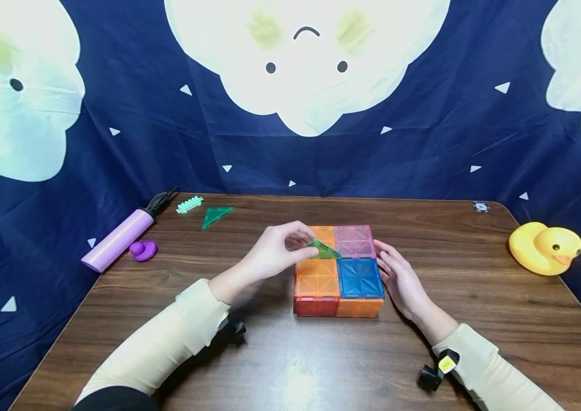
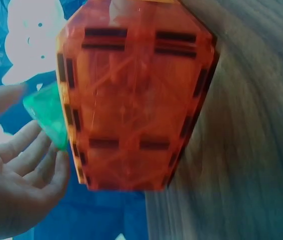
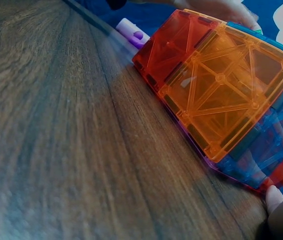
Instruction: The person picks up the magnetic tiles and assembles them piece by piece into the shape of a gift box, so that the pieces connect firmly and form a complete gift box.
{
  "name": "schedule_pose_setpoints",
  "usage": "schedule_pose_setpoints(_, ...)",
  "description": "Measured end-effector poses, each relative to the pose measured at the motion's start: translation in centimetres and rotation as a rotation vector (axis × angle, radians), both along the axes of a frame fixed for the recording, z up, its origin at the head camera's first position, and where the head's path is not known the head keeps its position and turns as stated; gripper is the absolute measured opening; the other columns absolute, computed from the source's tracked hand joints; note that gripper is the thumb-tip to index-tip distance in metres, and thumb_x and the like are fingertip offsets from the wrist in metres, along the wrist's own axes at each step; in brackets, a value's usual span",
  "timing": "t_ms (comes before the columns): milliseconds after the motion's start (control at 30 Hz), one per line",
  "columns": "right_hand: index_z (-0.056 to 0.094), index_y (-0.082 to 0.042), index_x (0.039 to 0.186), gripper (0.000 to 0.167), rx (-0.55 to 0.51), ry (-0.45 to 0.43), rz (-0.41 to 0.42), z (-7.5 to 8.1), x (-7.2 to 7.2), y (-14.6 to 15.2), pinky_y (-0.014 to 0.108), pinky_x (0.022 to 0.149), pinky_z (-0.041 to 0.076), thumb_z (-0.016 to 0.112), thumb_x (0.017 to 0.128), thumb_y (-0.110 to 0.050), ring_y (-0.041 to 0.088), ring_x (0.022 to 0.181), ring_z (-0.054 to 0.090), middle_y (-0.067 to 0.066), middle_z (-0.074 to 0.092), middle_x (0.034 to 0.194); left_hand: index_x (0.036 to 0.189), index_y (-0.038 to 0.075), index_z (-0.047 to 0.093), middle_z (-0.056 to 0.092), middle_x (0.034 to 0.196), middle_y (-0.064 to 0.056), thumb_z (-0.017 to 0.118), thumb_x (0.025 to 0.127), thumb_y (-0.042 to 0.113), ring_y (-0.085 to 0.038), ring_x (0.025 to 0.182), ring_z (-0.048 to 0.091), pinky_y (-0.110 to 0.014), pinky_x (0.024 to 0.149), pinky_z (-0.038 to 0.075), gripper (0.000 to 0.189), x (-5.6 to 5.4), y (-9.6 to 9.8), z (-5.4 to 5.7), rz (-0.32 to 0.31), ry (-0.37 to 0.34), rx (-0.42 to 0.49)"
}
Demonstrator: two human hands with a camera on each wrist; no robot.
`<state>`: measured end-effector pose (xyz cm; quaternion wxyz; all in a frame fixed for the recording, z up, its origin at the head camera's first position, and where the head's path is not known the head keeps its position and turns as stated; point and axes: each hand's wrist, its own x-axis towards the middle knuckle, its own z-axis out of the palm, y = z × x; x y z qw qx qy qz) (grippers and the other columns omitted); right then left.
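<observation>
A low box of translucent magnetic tiles [image 1: 318,278] stands mid-table, its top made of orange, pink and blue squares. My left hand [image 1: 280,246] pinches a green triangular magnetic tile [image 1: 324,250] over the orange part of the top. In the left wrist view the green triangle [image 2: 49,115] sits at the edge of the red side wall [image 2: 126,105], between thumb and fingers. My right hand [image 1: 402,279] rests against the box's right side with its fingers extended. From the right wrist, its fingertips [image 3: 276,197] appear by the low edge of the blue side [image 3: 246,165].
Another green triangle [image 1: 216,216] lies at the back left, near a mint toy piece [image 1: 190,205]. Farther left are a lilac cylinder [image 1: 120,239] with a dark cord and a purple duck [image 1: 144,250]. At right sit a yellow duck [image 1: 542,249] and a poker chip [image 1: 481,207].
</observation>
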<state>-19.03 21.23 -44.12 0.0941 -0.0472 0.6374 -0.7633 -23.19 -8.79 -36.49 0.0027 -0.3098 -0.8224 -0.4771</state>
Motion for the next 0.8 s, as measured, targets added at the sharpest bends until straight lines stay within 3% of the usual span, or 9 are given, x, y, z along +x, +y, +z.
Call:
schedule_pose_setpoints(200,0.027,0.0,0.158,0.057,-0.002,0.004,-0.002,0.0,0.0,0.0,0.023,0.104,0.04,0.036,0.112,-0.033,0.011,0.127,0.05,0.004,0.041,0.15,0.118,0.005,0.07,0.073,0.111,-0.01,0.062,0.103,0.022,-0.028,0.102,0.068,-0.045,0.093,0.052,0.024,-1.7,-2.8,0.2,0.219,-0.021,0.014)
schedule_pose_setpoints(367,0.026,0.0,0.158,0.057,-0.003,0.01,-0.003,0.1,0.0,0.1,0.022,0.104,0.04,0.036,0.112,-0.033,0.011,0.128,0.049,0.005,0.04,0.151,0.122,0.0,0.068,0.07,0.12,-0.017,0.066,0.099,0.017,-0.033,0.114,0.063,-0.048,0.101,0.045,0.028,-5.1,-7.0,-0.5,0.452,0.006,-0.057)
schedule_pose_setpoints(467,0.026,0.0,0.158,0.057,-0.002,0.009,-0.003,0.1,0.0,0.1,0.023,0.104,0.041,0.036,0.112,-0.032,0.011,0.127,0.05,0.004,0.042,0.149,0.127,-0.003,0.065,0.066,0.127,-0.021,0.066,0.098,0.016,-0.035,0.123,0.058,-0.047,0.105,0.042,0.034,-7.4,-10.0,-1.6,0.597,-0.048,-0.072)
schedule_pose_setpoints(567,0.027,0.001,0.157,0.058,-0.004,0.009,-0.004,0.1,0.0,0.2,0.023,0.103,0.041,0.037,0.112,-0.033,0.011,0.126,0.051,0.001,0.044,0.147,0.135,-0.004,0.06,0.06,0.136,-0.024,0.064,0.098,0.016,-0.038,0.129,0.052,-0.048,0.108,0.04,0.042,-9.2,-12.8,-2.7,0.714,-0.15,-0.085)
schedule_pose_setpoints(667,0.027,0.001,0.158,0.058,-0.011,0.008,-0.001,0.0,0.0,0.1,0.022,0.103,0.041,0.038,0.112,-0.033,0.01,0.126,0.051,0.001,0.044,0.147,0.138,-0.006,0.056,0.055,0.14,-0.027,0.064,0.097,0.016,-0.041,0.133,0.047,-0.048,0.11,0.037,0.048,-10.4,-14.9,-3.8,0.786,-0.213,-0.138)
schedule_pose_setpoints(800,0.027,0.0,0.158,0.057,-0.014,0.009,0.002,-0.1,0.1,0.1,0.023,0.103,0.041,0.037,0.112,-0.032,0.011,0.127,0.05,0.006,0.04,0.151,0.14,-0.009,0.053,0.051,0.144,-0.029,0.065,0.096,0.014,-0.042,0.136,0.041,-0.048,0.113,0.033,0.051,-11.1,-16.4,-4.5,0.81,-0.256,-0.195)
